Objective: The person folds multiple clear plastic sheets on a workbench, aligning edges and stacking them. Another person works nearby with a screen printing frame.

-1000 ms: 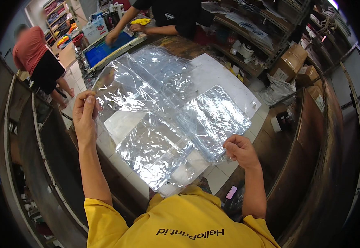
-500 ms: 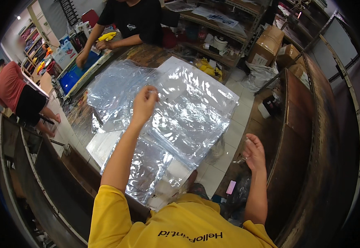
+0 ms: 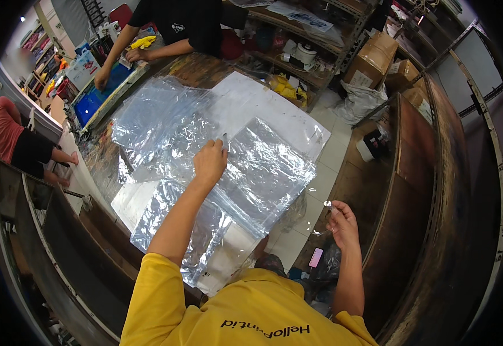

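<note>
Clock: all hours read from the left hand, 12 being the far side
Left hand (image 3: 210, 162): fingers curled in narrow, up against the sheets; can't tell if it's actually pinching any
Right hand (image 3: 345, 226): out at 4 o'clock, off the counter (image 3: 201, 68), thumb and finger pinched on a thin clear plastic piece (image 3: 323, 224)
Shiny stack: flat rectangular clear plastic sheets (image 3: 274, 173) at 3 o'clock, right beside the left hand
Other piles: bluish see-through plastic sheets (image 3: 153, 112) up at 10-11, crinkly transparent plastic sheets (image 3: 162, 216) down at 7-8
Under the stack: big flat white board (image 3: 300, 109), poking out around 2
Pink thing: small pink rectangular object (image 3: 315, 258), between 4 and 5, below the right hand
Co-worker: bare hand (image 3: 102, 78) over a blue framed panel (image 3: 90, 107), roughly 10
</note>
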A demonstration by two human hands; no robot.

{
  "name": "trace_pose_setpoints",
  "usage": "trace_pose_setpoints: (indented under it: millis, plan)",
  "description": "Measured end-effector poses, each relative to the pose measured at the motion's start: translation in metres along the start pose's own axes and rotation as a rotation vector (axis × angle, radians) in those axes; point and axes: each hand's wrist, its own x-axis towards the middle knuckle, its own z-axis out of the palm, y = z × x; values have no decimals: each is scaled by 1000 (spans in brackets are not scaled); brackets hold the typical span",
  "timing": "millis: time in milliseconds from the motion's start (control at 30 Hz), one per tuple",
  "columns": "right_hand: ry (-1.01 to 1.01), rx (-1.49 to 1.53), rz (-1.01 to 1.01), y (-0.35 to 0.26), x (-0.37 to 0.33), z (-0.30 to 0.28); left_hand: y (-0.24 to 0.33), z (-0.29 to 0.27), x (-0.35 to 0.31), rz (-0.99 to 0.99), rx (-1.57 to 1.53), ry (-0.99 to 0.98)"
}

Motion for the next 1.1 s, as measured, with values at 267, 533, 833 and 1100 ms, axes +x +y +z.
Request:
trace_pose_setpoints:
  millis: [267, 533, 833, 1100]
  plan:
    - [307, -803, -474, 42, 18, 6, -4, -12, -26, 217, -81, 285]
    - [-527, -914, -188, 40, -75, 157, -97, -82, -183, -39, -16, 309]
    - [-573, -1215, -591, 125, -64, 206, -156, -88, -251, -413, 92, 335]
    - [-637, -1177, -448, 88, -78, 213, -175, -96, -235, -300, 39, 355]
